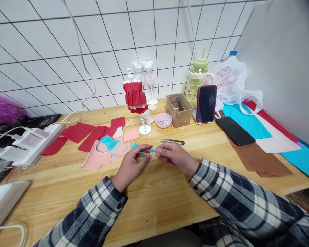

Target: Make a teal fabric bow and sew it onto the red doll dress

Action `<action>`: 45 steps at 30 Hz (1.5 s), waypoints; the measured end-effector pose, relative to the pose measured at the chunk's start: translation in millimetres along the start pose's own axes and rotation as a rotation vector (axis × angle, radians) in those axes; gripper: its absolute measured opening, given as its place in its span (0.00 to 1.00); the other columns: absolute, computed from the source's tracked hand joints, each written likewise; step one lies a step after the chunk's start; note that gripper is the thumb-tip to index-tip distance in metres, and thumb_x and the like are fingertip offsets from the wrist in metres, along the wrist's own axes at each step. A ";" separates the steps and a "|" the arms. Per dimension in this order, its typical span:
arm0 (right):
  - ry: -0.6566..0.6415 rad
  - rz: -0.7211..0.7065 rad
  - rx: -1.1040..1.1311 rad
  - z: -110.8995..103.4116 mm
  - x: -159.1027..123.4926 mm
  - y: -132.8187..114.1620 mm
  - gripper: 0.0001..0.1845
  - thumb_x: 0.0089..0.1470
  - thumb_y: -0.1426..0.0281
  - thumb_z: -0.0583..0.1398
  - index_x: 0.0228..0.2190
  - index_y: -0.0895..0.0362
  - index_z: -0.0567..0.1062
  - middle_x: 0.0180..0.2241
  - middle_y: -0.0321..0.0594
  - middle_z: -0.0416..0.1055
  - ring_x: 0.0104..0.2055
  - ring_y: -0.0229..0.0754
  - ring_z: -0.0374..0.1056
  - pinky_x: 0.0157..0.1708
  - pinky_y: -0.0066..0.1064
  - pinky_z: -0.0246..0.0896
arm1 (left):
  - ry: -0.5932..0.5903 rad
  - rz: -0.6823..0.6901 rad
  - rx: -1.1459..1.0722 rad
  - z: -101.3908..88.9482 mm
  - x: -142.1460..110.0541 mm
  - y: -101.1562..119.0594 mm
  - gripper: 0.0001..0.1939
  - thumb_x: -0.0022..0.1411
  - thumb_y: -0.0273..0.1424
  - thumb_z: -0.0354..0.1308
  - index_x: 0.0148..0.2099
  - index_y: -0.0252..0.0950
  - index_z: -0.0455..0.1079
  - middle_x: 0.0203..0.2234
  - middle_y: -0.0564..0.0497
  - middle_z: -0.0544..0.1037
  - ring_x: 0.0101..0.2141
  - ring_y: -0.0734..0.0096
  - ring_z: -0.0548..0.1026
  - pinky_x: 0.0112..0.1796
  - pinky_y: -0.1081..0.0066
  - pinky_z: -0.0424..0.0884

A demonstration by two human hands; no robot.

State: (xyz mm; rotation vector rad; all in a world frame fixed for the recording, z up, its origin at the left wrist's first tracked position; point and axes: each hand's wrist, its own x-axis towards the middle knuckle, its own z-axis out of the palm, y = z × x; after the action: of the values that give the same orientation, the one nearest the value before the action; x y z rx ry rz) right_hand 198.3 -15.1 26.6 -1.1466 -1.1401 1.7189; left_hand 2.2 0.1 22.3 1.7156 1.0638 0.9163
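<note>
Over the middle of the table, my left hand (134,164) and my right hand (177,156) meet at a small gathered pink-and-blue strip (153,154) of thin paper or cloth. My right thumb and forefinger pinch its right end. On the other side, the left thumb and fingers close around the rest, which they partly hide. Just beyond my right hand lie black-handled thread snips (173,141). Left of my left hand are pink pieces (94,159), with a blue piece (108,142) over a pale ring (98,148).
A small white dress form (145,129) wears a red ruffled dress (135,96); two bare forms stand behind. Nearby are a pink bead bowl (163,125), cardboard box (184,115), propped phone (206,104), flat phone (235,130), brown sheets (257,161), red pieces (77,133) and a power strip (28,147).
</note>
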 end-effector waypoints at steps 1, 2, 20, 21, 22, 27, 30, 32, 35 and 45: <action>-0.033 0.022 0.017 0.2 -0.5 -0.2 0.16 0.48 0.57 0.62 0.29 0.59 0.72 0.28 0.35 0.70 0.20 0.29 0.56 0.14 0.21 0.46 | 0.012 0.040 0.041 0.2 0.3 -0.4 0.14 0.57 0.32 0.62 0.47 0.38 0.74 0.41 0.47 0.77 0.40 0.65 0.75 0.41 0.67 0.70; -0.066 0.038 0.020 0.4 -1.0 -0.4 0.17 0.48 0.57 0.62 0.28 0.59 0.72 0.27 0.35 0.69 0.20 0.29 0.57 0.14 0.21 0.46 | 0.018 0.084 0.077 0.2 0.6 -0.2 0.13 0.57 0.31 0.63 0.46 0.39 0.75 0.40 0.47 0.77 0.40 0.65 0.75 0.41 0.67 0.70; 0.430 -0.363 -1.341 -39.9 4.4 -6.1 0.12 0.56 0.66 0.60 0.42 0.56 0.75 0.42 0.46 0.70 0.48 0.49 0.63 0.46 0.39 0.55 | -0.059 -0.253 -0.594 0.1 -2.0 -0.3 0.12 0.55 0.33 0.67 0.37 0.36 0.67 0.29 0.51 0.80 0.33 0.71 0.77 0.40 0.72 0.69; 0.419 -0.329 -1.371 -41.9 5.2 -4.4 0.11 0.55 0.67 0.60 0.41 0.55 0.74 0.42 0.46 0.70 0.47 0.49 0.63 0.46 0.39 0.55 | -0.053 -0.258 -0.603 0.4 -1.7 -0.3 0.13 0.54 0.32 0.67 0.38 0.36 0.68 0.29 0.52 0.80 0.32 0.73 0.77 0.39 0.73 0.69; 0.406 -0.303 -1.383 -43.1 6.0 -2.8 0.09 0.55 0.69 0.60 0.40 0.55 0.74 0.41 0.45 0.71 0.47 0.49 0.63 0.45 0.39 0.55 | -0.044 -0.260 -0.613 0.7 -1.6 -0.2 0.13 0.54 0.32 0.67 0.38 0.35 0.68 0.29 0.52 0.80 0.32 0.74 0.76 0.38 0.74 0.69; 0.344 -0.325 -1.280 -37.8 7.4 -1.2 0.04 0.57 0.73 0.55 0.34 0.56 0.70 0.37 0.43 0.72 0.42 0.44 0.66 0.42 0.34 0.56 | 0.013 -0.276 -0.638 0.4 -1.0 -1.3 0.13 0.53 0.30 0.68 0.39 0.35 0.68 0.29 0.52 0.79 0.31 0.76 0.75 0.37 0.77 0.68; 0.319 -0.343 -1.025 -24.7 2.9 -2.7 0.06 0.61 0.71 0.51 0.40 0.56 0.65 0.35 0.41 0.74 0.37 0.41 0.68 0.38 0.32 0.57 | 0.069 -0.283 -0.672 0.4 0.0 -1.3 0.13 0.52 0.29 0.68 0.38 0.35 0.68 0.30 0.52 0.80 0.32 0.75 0.76 0.37 0.77 0.68; 0.236 -0.298 -0.817 -14.4 -1.4 -1.7 0.08 0.64 0.67 0.48 0.44 0.55 0.61 0.28 0.34 0.72 0.29 0.39 0.66 0.33 0.30 0.57 | 0.102 -0.286 -0.713 0.6 0.6 -0.1 0.14 0.51 0.28 0.69 0.38 0.35 0.68 0.31 0.52 0.80 0.33 0.75 0.76 0.36 0.77 0.69; 0.161 -0.293 -0.756 -2.7 -6.3 2.6 0.10 0.63 0.63 0.50 0.43 0.54 0.62 0.25 0.31 0.68 0.27 0.38 0.64 0.30 0.29 0.55 | 0.104 -0.301 -0.760 1.0 0.9 2.5 0.16 0.50 0.27 0.69 0.39 0.35 0.67 0.31 0.52 0.80 0.33 0.75 0.76 0.36 0.77 0.69; -0.097 -0.041 -0.294 18.8 -17.9 10.6 0.20 0.64 0.51 0.43 0.30 0.53 0.58 0.19 0.27 0.58 0.14 0.31 0.57 0.14 0.24 0.53 | 0.115 -0.299 -0.772 1.8 0.8 4.2 0.13 0.53 0.28 0.68 0.39 0.35 0.67 0.30 0.53 0.79 0.31 0.76 0.75 0.35 0.77 0.69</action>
State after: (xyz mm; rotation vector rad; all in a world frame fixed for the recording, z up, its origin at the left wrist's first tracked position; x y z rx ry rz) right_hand 184.8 -39.6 25.1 -1.2142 -1.5044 1.6272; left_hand 5.2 -0.7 25.8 0.8538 0.8460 1.0549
